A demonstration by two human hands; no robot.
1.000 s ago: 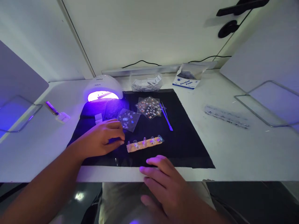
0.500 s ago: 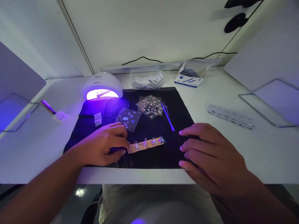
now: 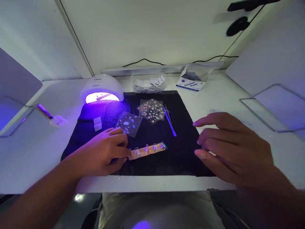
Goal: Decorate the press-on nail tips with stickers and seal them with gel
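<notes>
A tan strip (image 3: 150, 151) carrying several clear false nails lies slantwise on the black mat (image 3: 181, 156). My left hand (image 3: 108, 151) is closed on the strip's left end, and its fingertips cover that end. My right hand (image 3: 234, 146) hovers over the right side of the mat and desk, fingers apart and holding nothing. Between the hands, past the strip, lie tweezers (image 3: 169, 121). Nail sticker sheets (image 3: 152, 110) are stacked beside them, and another sticker sheet (image 3: 130, 124) lies just beyond my left hand.
A lit nail lamp (image 3: 102, 86) stands at the back left. Behind the mat are a clear tub (image 3: 148, 84) of small packets and an alcohol pads box (image 3: 192, 83). A nail polish bottle (image 3: 45, 111) lies left, a folded white paper (image 3: 97, 124) on the mat, a wire stand (image 3: 264, 122) right.
My right hand has moved right and slightly up, now over the clear strip on the desk. My left hand stays on the tan strip's end. The view has shifted slightly.
</notes>
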